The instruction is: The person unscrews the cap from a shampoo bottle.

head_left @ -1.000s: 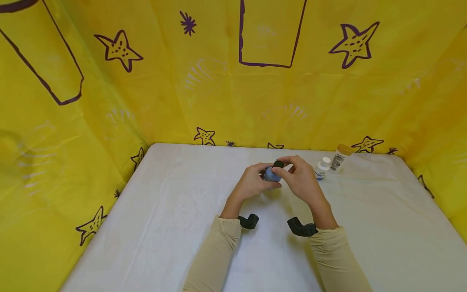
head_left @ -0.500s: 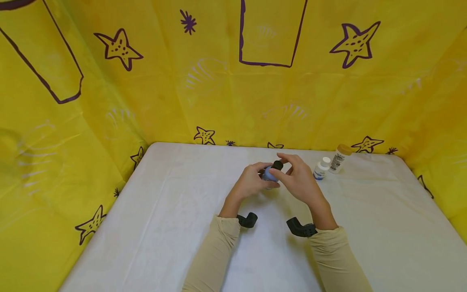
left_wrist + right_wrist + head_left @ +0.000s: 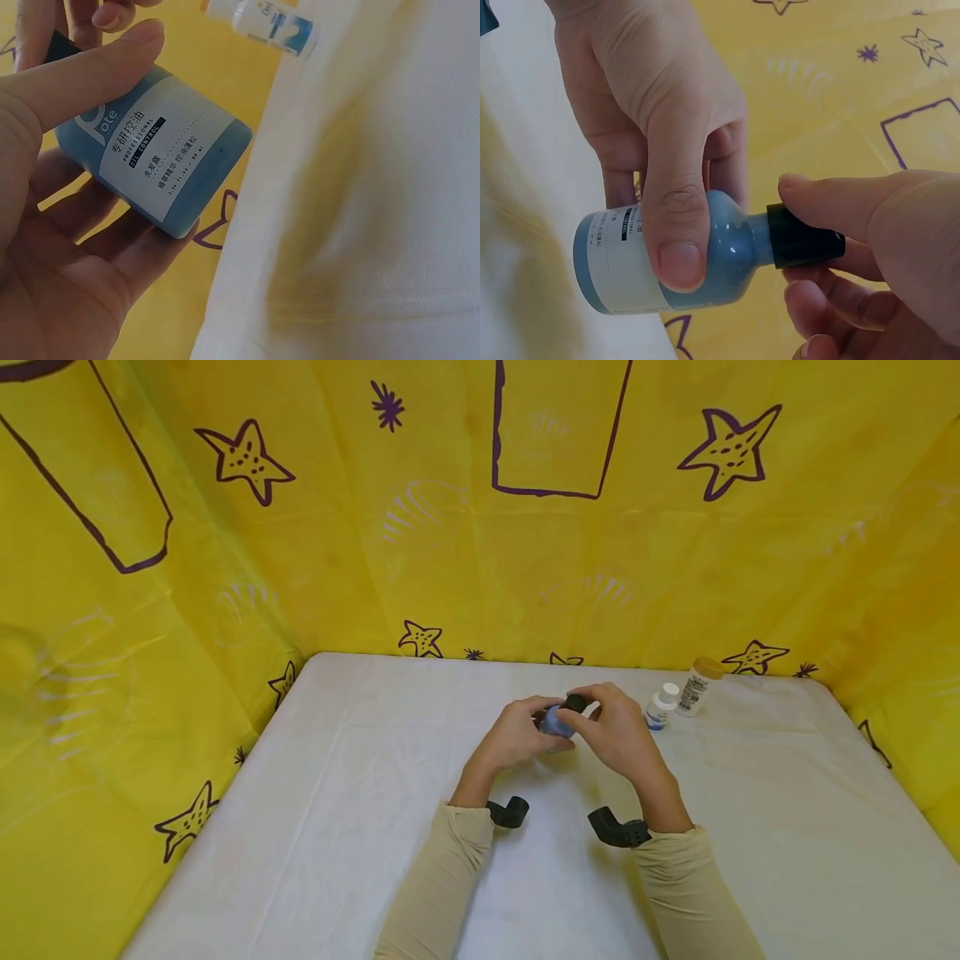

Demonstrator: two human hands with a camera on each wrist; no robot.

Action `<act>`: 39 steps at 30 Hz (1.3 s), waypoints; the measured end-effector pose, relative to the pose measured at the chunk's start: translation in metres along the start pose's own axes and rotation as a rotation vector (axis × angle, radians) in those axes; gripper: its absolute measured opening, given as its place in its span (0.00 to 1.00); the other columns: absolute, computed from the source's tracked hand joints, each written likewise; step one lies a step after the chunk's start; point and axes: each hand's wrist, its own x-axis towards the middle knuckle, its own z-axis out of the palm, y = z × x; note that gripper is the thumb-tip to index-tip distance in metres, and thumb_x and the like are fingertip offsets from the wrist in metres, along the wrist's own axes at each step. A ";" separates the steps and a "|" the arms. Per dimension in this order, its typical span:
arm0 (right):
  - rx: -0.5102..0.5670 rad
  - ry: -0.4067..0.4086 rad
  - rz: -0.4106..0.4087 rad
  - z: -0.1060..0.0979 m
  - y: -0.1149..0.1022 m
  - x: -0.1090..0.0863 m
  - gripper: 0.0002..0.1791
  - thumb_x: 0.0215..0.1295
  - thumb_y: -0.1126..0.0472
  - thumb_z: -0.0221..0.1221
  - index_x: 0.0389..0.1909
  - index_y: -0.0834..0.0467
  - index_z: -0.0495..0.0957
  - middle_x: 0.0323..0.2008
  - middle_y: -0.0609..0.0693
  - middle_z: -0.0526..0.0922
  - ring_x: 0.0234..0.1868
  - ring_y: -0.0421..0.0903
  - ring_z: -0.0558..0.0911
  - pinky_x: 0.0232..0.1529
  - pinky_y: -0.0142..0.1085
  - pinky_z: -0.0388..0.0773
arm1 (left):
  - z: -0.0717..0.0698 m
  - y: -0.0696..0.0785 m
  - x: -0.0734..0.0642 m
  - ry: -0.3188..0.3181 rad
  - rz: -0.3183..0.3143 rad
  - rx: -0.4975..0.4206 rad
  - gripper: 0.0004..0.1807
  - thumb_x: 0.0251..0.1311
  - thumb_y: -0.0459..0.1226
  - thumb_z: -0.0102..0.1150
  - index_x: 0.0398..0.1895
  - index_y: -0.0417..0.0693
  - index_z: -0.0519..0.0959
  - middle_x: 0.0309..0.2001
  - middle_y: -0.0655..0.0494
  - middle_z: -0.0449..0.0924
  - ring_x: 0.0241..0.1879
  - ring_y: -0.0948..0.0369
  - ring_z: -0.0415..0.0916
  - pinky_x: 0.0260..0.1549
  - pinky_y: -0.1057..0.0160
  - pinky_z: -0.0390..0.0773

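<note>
My left hand [image 3: 513, 737] grips a small blue shampoo bottle [image 3: 161, 146] round its body, held up off the table. Its thumb lies across the white label, which reads "professional oil control". The bottle is tilted, with its black cap [image 3: 804, 236] toward my right hand [image 3: 621, 735]. That hand pinches the cap between thumb and fingers. In the right wrist view, a short length of blue neck [image 3: 759, 238] shows between the cap and the bottle's shoulder. Part of the cap is covered by my right fingers.
A white bottle [image 3: 662, 707] with a blue-marked label stands just right of my right hand. Behind it is a taller white bottle with an orange lid [image 3: 697, 687]. A white cloth covers the table [image 3: 360, 827]; yellow patterned sheeting [image 3: 450, 552] rises behind it.
Half a second ago my right index finger was raised away from the cap; now it is back down on it. My left hand keeps hold of the bottle almost in place.
</note>
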 end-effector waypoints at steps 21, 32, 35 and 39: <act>0.132 0.146 -0.042 0.010 -0.014 0.007 0.18 0.64 0.59 0.69 0.52 0.60 0.81 0.41 0.58 0.86 0.37 0.48 0.80 0.36 0.26 0.76 | -0.042 -0.005 -0.007 0.181 -0.064 -0.089 0.37 0.50 0.43 0.80 0.66 0.52 0.78 0.60 0.51 0.82 0.56 0.50 0.83 0.56 0.52 0.82; 0.209 0.065 -0.003 0.031 -0.013 0.015 0.23 0.64 0.63 0.69 0.58 0.63 0.77 0.52 0.61 0.84 0.48 0.56 0.87 0.49 0.39 0.87 | -0.059 -0.014 -0.015 0.360 -0.031 -0.168 0.34 0.50 0.41 0.80 0.63 0.52 0.80 0.58 0.53 0.80 0.59 0.51 0.79 0.60 0.49 0.80; 0.248 0.015 0.017 0.036 -0.014 0.020 0.25 0.65 0.64 0.68 0.62 0.61 0.75 0.54 0.62 0.82 0.51 0.57 0.86 0.53 0.49 0.85 | -0.066 -0.015 -0.017 0.454 -0.012 -0.178 0.34 0.48 0.41 0.81 0.62 0.50 0.81 0.56 0.52 0.76 0.58 0.51 0.77 0.62 0.49 0.79; 0.266 -0.062 0.028 0.044 -0.020 0.028 0.27 0.66 0.64 0.67 0.65 0.60 0.74 0.57 0.61 0.79 0.55 0.58 0.84 0.56 0.50 0.84 | -0.074 -0.019 -0.018 0.608 -0.030 -0.189 0.34 0.48 0.40 0.82 0.61 0.48 0.81 0.53 0.49 0.73 0.56 0.51 0.76 0.62 0.48 0.78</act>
